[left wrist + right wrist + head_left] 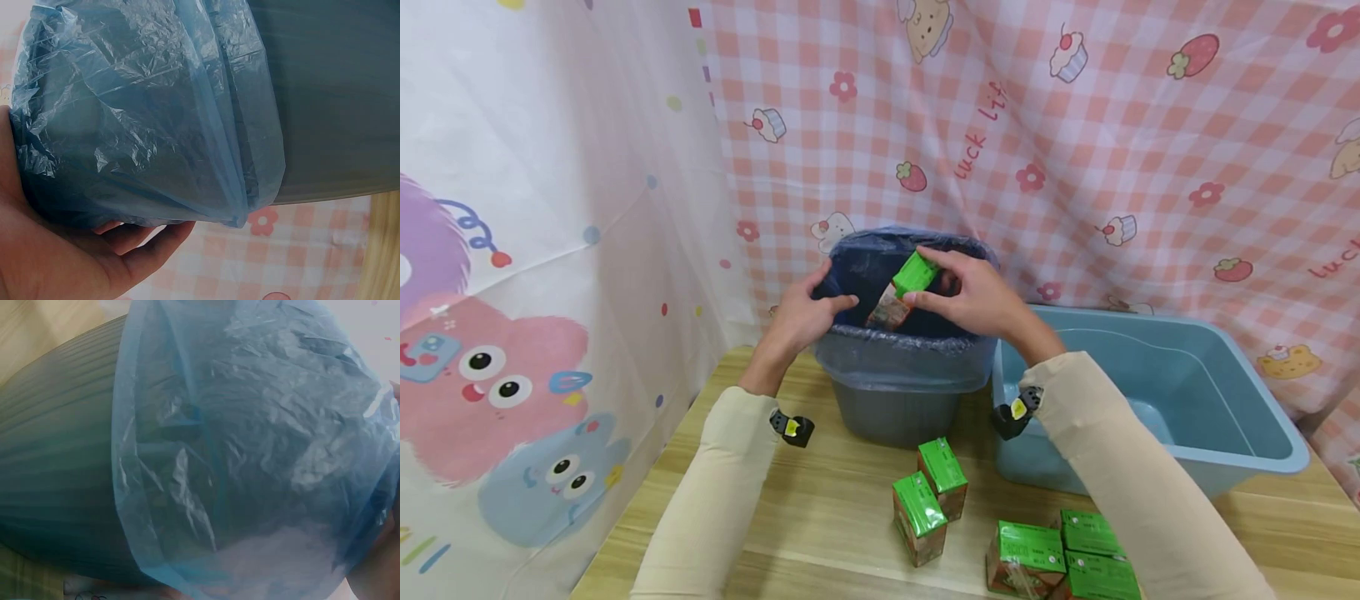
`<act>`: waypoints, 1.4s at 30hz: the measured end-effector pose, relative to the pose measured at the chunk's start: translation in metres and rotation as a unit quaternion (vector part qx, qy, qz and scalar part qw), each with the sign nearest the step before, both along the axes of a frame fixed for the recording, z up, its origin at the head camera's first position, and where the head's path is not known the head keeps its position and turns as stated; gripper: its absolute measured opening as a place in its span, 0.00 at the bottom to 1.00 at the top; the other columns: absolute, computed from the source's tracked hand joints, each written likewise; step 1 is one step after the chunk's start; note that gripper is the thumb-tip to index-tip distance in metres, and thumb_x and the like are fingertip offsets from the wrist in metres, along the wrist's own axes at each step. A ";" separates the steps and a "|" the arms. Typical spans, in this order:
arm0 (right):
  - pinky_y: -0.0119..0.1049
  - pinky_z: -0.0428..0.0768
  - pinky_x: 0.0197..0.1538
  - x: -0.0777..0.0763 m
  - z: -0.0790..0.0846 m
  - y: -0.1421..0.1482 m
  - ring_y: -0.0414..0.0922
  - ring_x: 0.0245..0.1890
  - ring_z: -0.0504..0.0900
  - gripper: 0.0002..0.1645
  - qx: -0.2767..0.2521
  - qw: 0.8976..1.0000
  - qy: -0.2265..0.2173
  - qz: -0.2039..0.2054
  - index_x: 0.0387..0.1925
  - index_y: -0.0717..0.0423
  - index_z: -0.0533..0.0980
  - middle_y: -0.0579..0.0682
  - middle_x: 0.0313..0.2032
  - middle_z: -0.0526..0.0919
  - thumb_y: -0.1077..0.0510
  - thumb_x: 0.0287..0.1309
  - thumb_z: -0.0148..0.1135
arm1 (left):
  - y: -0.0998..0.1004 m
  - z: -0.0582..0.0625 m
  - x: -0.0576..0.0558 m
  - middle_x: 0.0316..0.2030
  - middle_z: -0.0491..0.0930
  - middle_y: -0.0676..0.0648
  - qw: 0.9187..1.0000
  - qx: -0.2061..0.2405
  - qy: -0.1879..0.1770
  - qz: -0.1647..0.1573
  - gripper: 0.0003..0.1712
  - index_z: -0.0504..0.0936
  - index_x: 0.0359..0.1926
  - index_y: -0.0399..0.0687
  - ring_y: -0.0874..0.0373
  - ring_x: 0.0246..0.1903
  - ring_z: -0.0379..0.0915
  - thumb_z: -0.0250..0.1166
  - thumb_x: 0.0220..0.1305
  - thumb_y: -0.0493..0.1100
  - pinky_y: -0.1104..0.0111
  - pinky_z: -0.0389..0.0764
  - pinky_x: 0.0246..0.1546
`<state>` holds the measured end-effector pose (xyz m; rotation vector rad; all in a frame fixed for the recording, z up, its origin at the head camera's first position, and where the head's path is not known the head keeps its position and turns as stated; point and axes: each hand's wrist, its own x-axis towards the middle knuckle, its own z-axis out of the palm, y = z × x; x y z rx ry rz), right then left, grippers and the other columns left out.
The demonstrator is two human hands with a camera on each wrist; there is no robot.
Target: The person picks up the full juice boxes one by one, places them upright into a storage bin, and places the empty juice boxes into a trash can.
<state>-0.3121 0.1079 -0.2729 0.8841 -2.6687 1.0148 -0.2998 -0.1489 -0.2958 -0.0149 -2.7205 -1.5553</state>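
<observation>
A small green-topped carton point(914, 275) is tilted inside the mouth of a grey trash can point(898, 415), with its patterned side facing forward. My right hand point(976, 293) pinches its green end between thumb and fingers. At the can's left rim, my left hand point(801, 318) grips the edge, thumb over the inside and fingers round the outside. A translucent blue bag point(902, 367) lines the can and folds down over its rim. In the left wrist view, the left fingers point(153, 250) curl against the bag. The right wrist view shows mostly the bag point(250, 425).
Two green-topped cartons point(919, 504) stand on the wooden table point(820, 508) before the can. Several more cartons point(1028, 550) stand at the lower right, partly behind my sleeve. A blue plastic tub point(1247, 400) sits right of the can. Printed curtains point(880, 125) hang behind and at left.
</observation>
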 end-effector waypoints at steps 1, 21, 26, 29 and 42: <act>0.39 0.73 0.34 0.000 -0.001 0.000 0.46 0.31 0.73 0.43 0.001 1.000 0.000 -0.001 0.73 0.48 0.64 0.52 0.34 0.77 0.42 0.60 0.68 | 0.000 0.000 0.000 0.77 0.48 0.51 1.000 0.000 -0.001 0.000 0.46 0.51 0.78 0.65 0.53 0.76 0.42 0.65 0.65 0.56 0.54 0.53 0.74; 0.39 0.67 0.30 0.004 -0.008 -0.007 0.48 0.27 0.69 0.46 0.051 0.998 -0.026 -0.030 0.75 0.44 0.61 0.51 0.31 0.72 0.33 0.60 0.63 | 0.000 -0.001 -0.001 0.77 0.48 0.51 1.000 -0.002 0.003 -0.005 0.46 0.51 0.78 0.63 0.52 0.76 0.42 0.64 0.65 0.56 0.53 0.53 0.74; 0.39 0.67 0.31 0.005 -0.008 -0.007 0.47 0.28 0.70 0.47 0.064 0.997 -0.030 -0.035 0.75 0.43 0.61 0.50 0.33 0.73 0.32 0.60 0.62 | 0.001 -0.001 -0.001 0.78 0.48 0.52 1.000 -0.003 -0.001 -0.006 0.46 0.50 0.78 0.64 0.52 0.76 0.41 0.64 0.65 0.56 0.53 0.53 0.74; 0.39 0.68 0.32 0.005 -0.008 -0.007 0.47 0.29 0.70 0.47 0.070 0.996 -0.031 -0.036 0.75 0.43 0.61 0.50 0.34 0.74 0.32 0.60 0.62 | 0.001 -0.001 -0.001 0.78 0.48 0.52 1.000 -0.004 0.001 -0.007 0.46 0.50 0.78 0.64 0.53 0.76 0.41 0.64 0.65 0.56 0.53 0.53 0.74; 0.39 0.68 0.33 0.005 -0.008 -0.008 0.47 0.30 0.71 0.46 0.082 0.996 -0.029 -0.038 0.74 0.43 0.62 0.50 0.33 0.74 0.32 0.60 0.62 | 0.001 0.000 -0.001 0.78 0.48 0.52 1.000 -0.005 -0.001 -0.006 0.47 0.50 0.78 0.64 0.53 0.76 0.41 0.64 0.65 0.56 0.52 0.52 0.74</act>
